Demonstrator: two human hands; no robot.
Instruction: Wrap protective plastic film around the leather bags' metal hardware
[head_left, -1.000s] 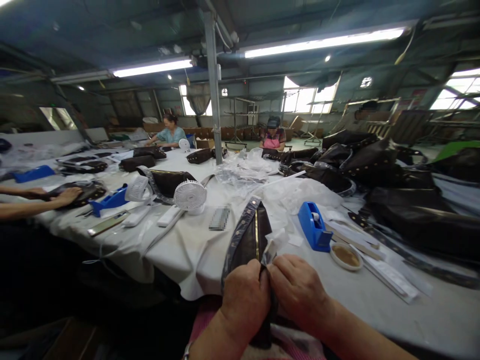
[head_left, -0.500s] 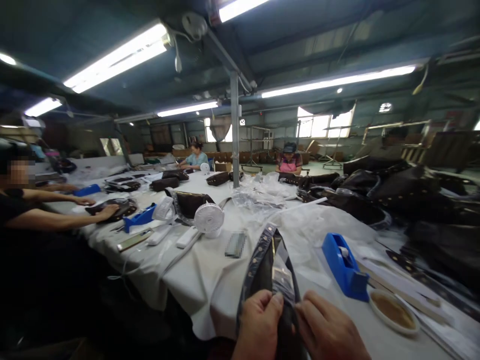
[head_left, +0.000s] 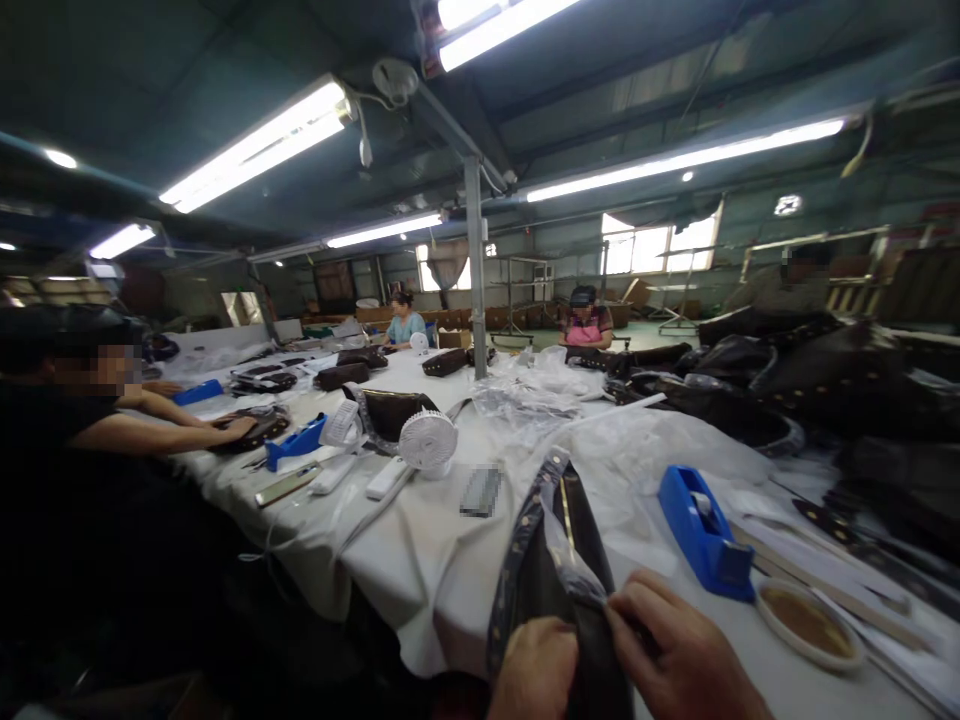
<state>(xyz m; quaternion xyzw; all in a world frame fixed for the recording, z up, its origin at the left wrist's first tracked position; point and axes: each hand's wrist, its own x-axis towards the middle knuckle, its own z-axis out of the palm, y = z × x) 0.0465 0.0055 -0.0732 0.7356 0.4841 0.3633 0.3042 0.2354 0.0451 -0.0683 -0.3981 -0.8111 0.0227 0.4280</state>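
Observation:
A dark brown bag [head_left: 523, 598] with gold studs along its edge and a gold zipper stands in front of me. A strip of clear plastic film [head_left: 576, 572] lies over its opening. My left hand [head_left: 536, 665] is closed low on the bag's front, with its fingertips turned out of sight. At the bag's right edge, my right hand [head_left: 675, 640] pinches the lower end of the plastic film between thumb and fingers. To the right of that hand are a blue tape dispenser [head_left: 701, 535] and a round shallow dish [head_left: 810, 622] with brown contents.
A white fan [head_left: 427, 440], a phone [head_left: 287, 484] and another blue tape dispenser [head_left: 296, 444] stand left on the cloth-covered table [head_left: 427, 555]. Crumpled plastic [head_left: 525, 395] and piled dark bags [head_left: 832, 385] lie beyond. A co-worker's arm [head_left: 169, 437] reaches in from the left.
My left hand has moved down from the film to lower on the bag. The film now slants toward my right hand. The view has shifted slightly left.

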